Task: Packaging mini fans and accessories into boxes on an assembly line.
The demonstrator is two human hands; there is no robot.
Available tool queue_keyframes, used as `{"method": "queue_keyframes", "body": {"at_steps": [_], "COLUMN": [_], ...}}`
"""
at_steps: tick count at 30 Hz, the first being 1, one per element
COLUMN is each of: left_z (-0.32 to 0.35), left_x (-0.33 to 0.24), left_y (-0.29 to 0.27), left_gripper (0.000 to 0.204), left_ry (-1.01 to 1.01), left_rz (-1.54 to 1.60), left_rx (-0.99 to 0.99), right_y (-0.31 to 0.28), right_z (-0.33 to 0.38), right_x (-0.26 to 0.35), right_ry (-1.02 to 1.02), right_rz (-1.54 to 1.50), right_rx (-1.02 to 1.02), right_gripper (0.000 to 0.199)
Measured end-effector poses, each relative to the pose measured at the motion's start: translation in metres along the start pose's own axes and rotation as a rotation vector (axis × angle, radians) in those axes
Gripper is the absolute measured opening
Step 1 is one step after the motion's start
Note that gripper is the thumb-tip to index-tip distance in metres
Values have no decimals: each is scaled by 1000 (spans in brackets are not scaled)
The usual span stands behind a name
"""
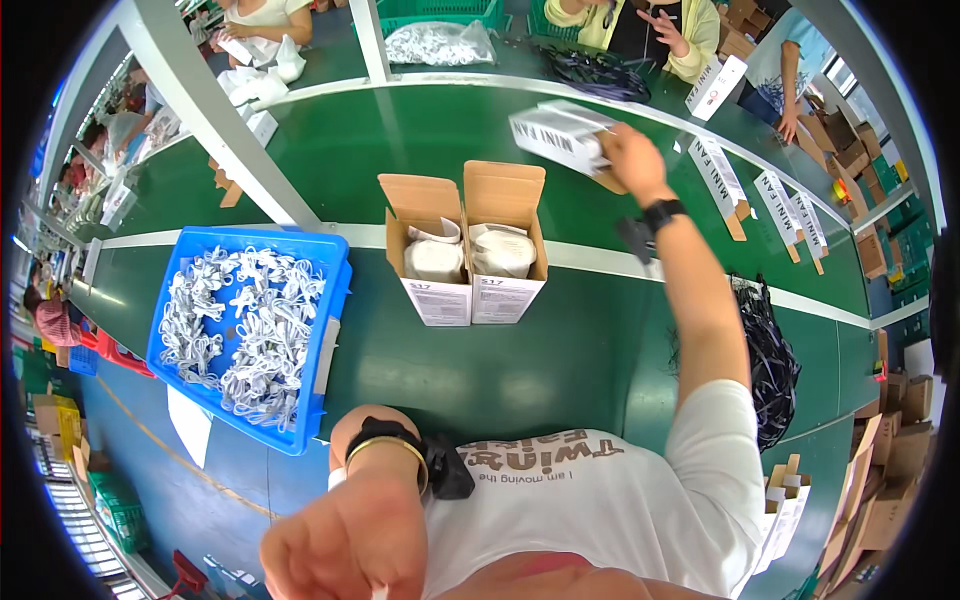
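My right hand, at the end of the outstretched arm, grips one end of a white box over the green bench's far side; motion blurs the box slightly. Close to the camera at the bottom, my left hand is curled closed. A bit of something pale shows at its lower edge, too little to name. Two open boxes stand side by side in front of me, the left box and the right box, flaps up. Each contains a white wrapped item.
On the left, a blue tray holds bundled white cables. Black straps or cords lie at the right. More white boxes rest on the conveyor, which a pale rail borders. Other people work across the bench.
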State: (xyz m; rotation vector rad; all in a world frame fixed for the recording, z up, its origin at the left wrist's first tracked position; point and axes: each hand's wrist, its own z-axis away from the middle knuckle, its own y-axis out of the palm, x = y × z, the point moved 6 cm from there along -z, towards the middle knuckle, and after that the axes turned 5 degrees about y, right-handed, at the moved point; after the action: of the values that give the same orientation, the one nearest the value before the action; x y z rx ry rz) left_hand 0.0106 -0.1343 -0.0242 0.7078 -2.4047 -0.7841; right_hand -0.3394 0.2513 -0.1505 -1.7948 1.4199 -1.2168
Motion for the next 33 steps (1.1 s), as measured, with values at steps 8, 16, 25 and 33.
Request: {"method": "queue_keyframes", "body": {"at_steps": [8, 16, 25, 33], "left_z": [30, 17, 27, 41], "left_x": [51, 37, 5, -14], "left_y": [22, 26, 42, 59], "left_gripper": [34, 31, 20, 15], "left_ry": [-521, -352, -321, -232], "left_rz": [509, 446, 379, 403], "left_rx": [201, 308, 348, 619], "right_y": [-165, -154, -148, -198], "right_z": [51, 109, 150, 199], "right_x": [76, 138, 155, 146], "right_ry": [-563, -1103, -1136, -879], "right_rz": [232, 456, 338, 230], "right_rx": [239, 152, -46, -185], "right_gripper": [8, 7, 7, 25]}}
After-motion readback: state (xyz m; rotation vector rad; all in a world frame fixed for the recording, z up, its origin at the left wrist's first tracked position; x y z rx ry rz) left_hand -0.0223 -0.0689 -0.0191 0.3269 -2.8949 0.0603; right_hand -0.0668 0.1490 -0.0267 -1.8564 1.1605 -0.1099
